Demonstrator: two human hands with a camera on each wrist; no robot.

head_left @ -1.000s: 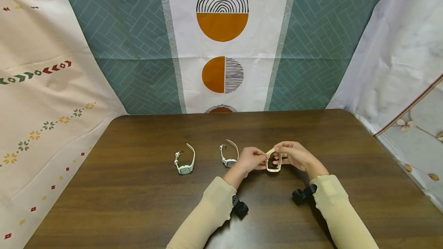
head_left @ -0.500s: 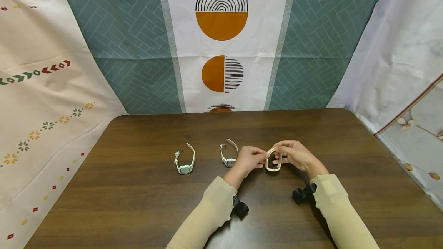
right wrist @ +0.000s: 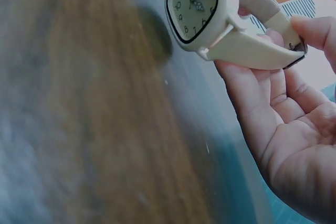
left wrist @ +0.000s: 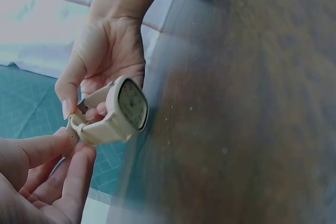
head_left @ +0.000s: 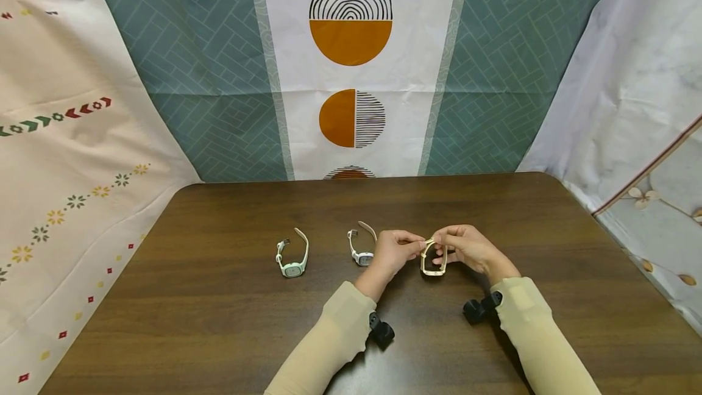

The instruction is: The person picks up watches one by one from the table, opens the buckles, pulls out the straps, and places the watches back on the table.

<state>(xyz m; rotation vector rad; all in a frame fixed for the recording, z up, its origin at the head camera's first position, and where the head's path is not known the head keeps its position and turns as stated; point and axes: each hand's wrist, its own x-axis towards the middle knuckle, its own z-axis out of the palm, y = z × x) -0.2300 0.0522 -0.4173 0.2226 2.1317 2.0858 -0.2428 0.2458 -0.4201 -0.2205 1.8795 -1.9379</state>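
Note:
Both hands hold a cream wristwatch (head_left: 433,272) a little above the right-middle of the table. Its strap forms a ring, with the two ends overlapping at the buckle. In the left wrist view, my left hand (left wrist: 42,177) pinches the strap's tip (left wrist: 72,134) between thumb and fingers. My right hand (right wrist: 299,135) grips the strap at the buckle (right wrist: 299,53), thumb on top, some fingers inside the loop. A squarish dial (right wrist: 194,6) with numerals faces away from the hands. Left of my left hand lies a white watch (head_left: 363,258), its strap undone.
Farther left on the brown table (head_left: 219,322) lies a pale green watch (head_left: 293,269) with its strap undone. A patterned cloth (head_left: 351,78) hangs behind the table's back edge. Each wrist carries a black camera (head_left: 382,333).
My left fingertips have shifted slightly up and right along the strap toward the buckle. The held watch's face sits slightly lower. The two other watches stay put.

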